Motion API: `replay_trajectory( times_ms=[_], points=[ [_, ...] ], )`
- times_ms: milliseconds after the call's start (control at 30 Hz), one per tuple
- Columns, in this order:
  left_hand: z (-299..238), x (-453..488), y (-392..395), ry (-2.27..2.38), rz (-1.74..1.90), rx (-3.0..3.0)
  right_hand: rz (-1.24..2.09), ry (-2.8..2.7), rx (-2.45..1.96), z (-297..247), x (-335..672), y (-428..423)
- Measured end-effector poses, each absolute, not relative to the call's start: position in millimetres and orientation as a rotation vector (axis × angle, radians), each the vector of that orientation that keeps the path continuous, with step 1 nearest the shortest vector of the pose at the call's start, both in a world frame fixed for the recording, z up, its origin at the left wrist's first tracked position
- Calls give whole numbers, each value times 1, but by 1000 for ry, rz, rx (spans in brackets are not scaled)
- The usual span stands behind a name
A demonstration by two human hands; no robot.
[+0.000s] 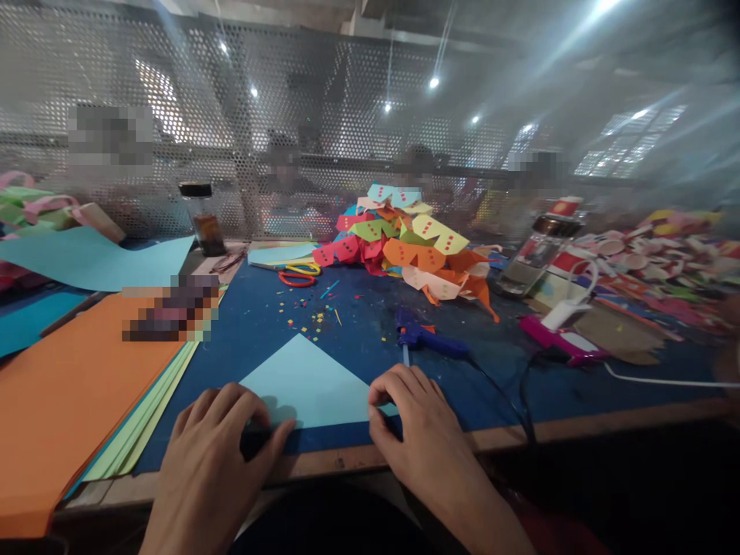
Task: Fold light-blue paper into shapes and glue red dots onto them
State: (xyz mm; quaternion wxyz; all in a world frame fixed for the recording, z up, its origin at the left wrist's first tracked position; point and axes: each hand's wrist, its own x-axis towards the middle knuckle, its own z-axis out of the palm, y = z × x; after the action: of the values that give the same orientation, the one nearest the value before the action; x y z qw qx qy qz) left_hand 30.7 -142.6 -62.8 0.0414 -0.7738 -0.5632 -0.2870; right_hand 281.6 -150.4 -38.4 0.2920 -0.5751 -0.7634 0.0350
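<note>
A light blue sheet of paper (312, 385) lies on the blue table in a triangle shape, one point facing away from me. At its left corner rests my left hand (213, 439), with the thumb on the lower edge, apart from the bent fingers. My right hand (416, 420) curls its thumb and fingers at the right corner and covers part of it. Just beyond the right hand lies a blue glue gun (431, 339) with its stick end pointing toward me. Tiny paper scraps (315, 317) are scattered past the sheet's far point.
Left stand stacked orange sheets (86, 378) with a blurred item on top. Scissors (301, 274), a heap of cut paper shapes (410, 243), a dark-lidded jar (205, 220), a bottle (535, 250) and a magenta power strip (560, 339) surround the work spot. Perforated metal screen (324, 100) behind.
</note>
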Motion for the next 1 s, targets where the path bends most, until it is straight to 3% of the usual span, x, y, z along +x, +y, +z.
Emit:
replay_trajectory(
  times_ms=[567, 733, 1000],
  points=[
    [-61, 30, -142, -1785, -830, -2380, -13, -1913, -1426, -47, 313, -156],
    [-61, 29, -143, -1760, -845, -2391, -215, -1733, -1206, -38, 291, -169],
    [-61, 32, -144, -1756, -837, -2355, -33, -2089, -1011, -42, 258, -166]
  ],
)
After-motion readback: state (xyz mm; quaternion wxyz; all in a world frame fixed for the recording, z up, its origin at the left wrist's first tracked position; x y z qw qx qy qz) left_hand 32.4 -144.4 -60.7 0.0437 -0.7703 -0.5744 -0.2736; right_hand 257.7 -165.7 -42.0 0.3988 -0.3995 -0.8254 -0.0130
